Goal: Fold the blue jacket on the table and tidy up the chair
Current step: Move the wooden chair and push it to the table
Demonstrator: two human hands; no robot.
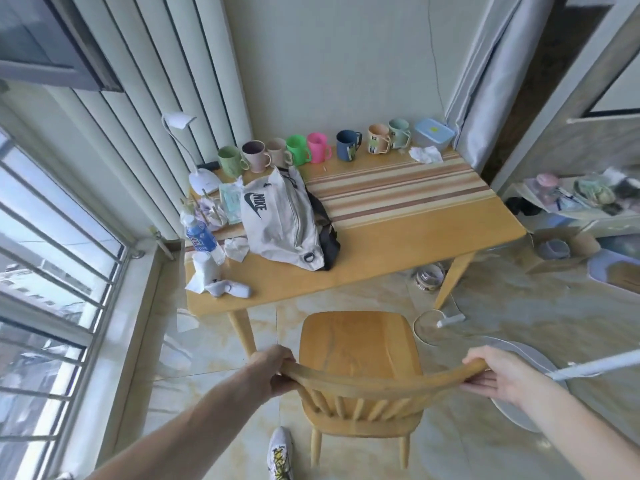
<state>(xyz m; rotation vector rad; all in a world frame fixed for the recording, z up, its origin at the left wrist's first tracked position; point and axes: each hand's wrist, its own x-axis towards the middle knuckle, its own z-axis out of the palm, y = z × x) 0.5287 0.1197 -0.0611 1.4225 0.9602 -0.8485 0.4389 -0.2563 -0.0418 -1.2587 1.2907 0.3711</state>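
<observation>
The left hand and right hand are curling their fingers round the two ends of the chair back's curved top rail. The chair is standing just short of the table, looking rigid, fairly light and best steered by that rail. Open floor is lying between the seat and the table's legs, and no blue jacket is showing.

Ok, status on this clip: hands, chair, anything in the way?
Left hand and right hand grip the wooden chair's curved backrest. Chair faces the wooden table, apart from it. No blue jacket visible. Nothing between them.
</observation>
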